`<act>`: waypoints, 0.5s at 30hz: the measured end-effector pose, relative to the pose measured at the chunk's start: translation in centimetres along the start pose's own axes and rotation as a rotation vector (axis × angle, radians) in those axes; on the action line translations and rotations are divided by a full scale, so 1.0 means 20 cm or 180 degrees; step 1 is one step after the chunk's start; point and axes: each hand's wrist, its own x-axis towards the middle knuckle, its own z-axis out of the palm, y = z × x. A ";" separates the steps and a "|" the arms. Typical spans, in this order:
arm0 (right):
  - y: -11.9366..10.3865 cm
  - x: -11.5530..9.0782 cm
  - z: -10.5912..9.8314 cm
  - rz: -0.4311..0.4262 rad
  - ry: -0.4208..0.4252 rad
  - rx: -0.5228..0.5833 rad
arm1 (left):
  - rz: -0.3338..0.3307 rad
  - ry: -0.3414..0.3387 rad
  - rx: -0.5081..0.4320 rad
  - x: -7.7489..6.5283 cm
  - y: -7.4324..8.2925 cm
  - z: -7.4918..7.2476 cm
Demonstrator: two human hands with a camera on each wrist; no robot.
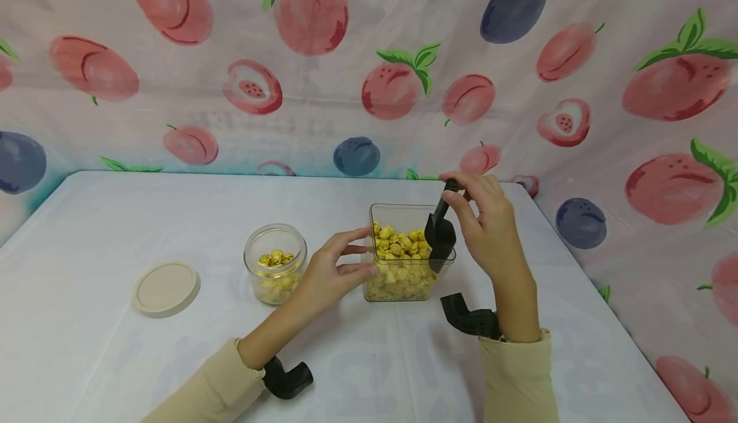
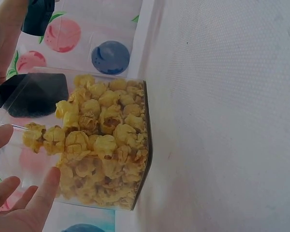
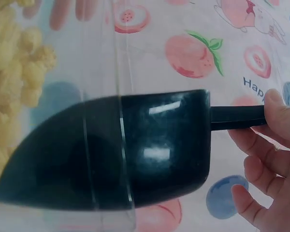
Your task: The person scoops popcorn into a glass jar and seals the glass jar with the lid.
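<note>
While R hand (image 1: pixel 485 223) pinches blk scoop (image 3: pixel 176 135), backdrop txt (image 3: pixel 254 84) reads "Hap", part hid.

Head view's lit pretty soft and even, with just faint fuzzy shadows on the white table (image 1: pixel 375 362) by the sleeves (image 1: pixel 517 378). Left wrist is dimmer and kinda grey, though the popcorn (image 2: pixel 106 118) looks fairly crisp, while in the right wrist view the black scoop (image 3: pixel 157 140) catches two bright glare patches and the popcorn goes hazy
</note>
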 end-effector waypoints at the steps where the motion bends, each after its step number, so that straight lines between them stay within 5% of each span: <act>1: 0.00 0.00 0.00 -0.0018 -0.0017 -0.0019 | -0.0001 -0.0001 -0.0002 0.00 0.00 0.00; 15: -0.01 0.00 0.03 0.0259 -0.0750 -0.0206 | -0.0001 0.0011 -0.0008 0.00 0.01 0.00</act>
